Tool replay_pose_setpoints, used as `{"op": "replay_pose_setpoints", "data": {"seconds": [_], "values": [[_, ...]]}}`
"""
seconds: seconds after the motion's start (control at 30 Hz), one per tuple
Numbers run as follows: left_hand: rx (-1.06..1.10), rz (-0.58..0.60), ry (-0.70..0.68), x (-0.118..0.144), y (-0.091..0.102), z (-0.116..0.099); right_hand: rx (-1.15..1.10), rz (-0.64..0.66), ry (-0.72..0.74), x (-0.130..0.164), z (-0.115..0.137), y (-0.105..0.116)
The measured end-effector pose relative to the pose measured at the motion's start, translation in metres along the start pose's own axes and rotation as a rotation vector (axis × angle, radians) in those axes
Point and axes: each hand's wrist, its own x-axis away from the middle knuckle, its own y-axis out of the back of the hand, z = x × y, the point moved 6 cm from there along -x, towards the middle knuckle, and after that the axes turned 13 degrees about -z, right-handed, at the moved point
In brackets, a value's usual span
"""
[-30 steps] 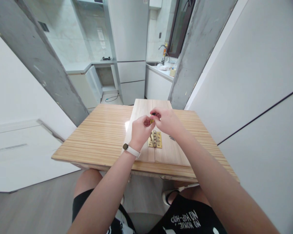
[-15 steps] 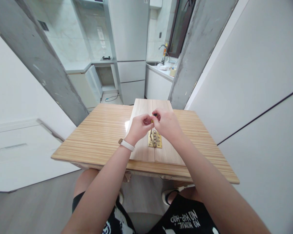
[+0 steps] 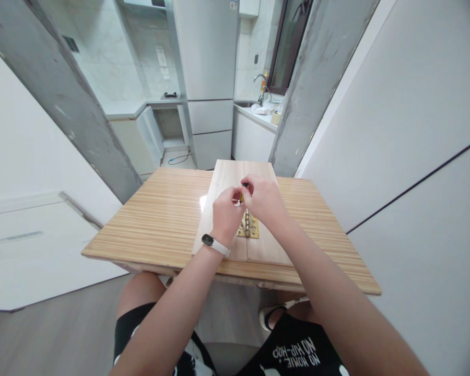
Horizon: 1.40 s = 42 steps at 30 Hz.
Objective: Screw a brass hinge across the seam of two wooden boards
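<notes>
My right hand [image 3: 264,197] is closed around a short yellow-and-black screwdriver [image 3: 243,196], held upright above the boards; its tip is mostly hidden. My left hand [image 3: 227,211] has its fingers pinched together at the lower part of the same tool; whether they also hold a screw is too small to tell. Beneath both hands, an open brass hinge [image 3: 253,225] lies across the seam between two pale wooden boards [image 3: 227,177]. Small loose pieces, perhaps screws, rest on the left leaf of the hinge, which my left hand partly covers.
The boards lie side by side on a striped wooden table [image 3: 164,209]. Beyond it stand a fridge [image 3: 209,57], a counter with a sink tap [image 3: 261,86] and an open cabinet [image 3: 166,125]. A white panel [image 3: 407,120] rises at the right.
My left hand has turned and moved slightly right, and its fingers have closed in at the tool. The watch face now shows more. My right hand has shifted slightly left.
</notes>
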Motion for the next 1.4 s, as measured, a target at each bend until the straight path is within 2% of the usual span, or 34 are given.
{"op": "replay_pose_setpoints", "data": {"seconds": [0.13, 0.33, 0.43, 0.53, 0.77, 1.1, 1.4], "values": [[-0.085, -0.081, -0.013, 0.002, 0.001, 0.003, -0.101, 0.029, 0.011, -0.004, -0.006, -0.001], [-0.089, -0.063, 0.024, -0.001, 0.003, 0.004, -0.376, 0.237, 0.051, -0.018, -0.015, 0.001], [-0.05, -0.043, 0.054, -0.002, 0.002, 0.005, -0.353, 0.33, 0.093, -0.024, -0.013, 0.004], [-0.044, -0.046, 0.043, -0.002, 0.002, 0.005, -0.265, 0.371, 0.134, -0.027, -0.012, 0.004], [-0.007, -0.009, 0.068, -0.002, -0.003, 0.004, -0.175, 0.348, 0.196, -0.03, -0.017, 0.004], [0.095, 0.078, 0.104, -0.009, -0.005, 0.006, -0.169, 0.288, 0.23, -0.026, -0.017, 0.005], [0.274, 0.26, 0.142, -0.02, -0.012, 0.025, -0.065, 0.208, 0.166, -0.02, -0.011, 0.003]]}}
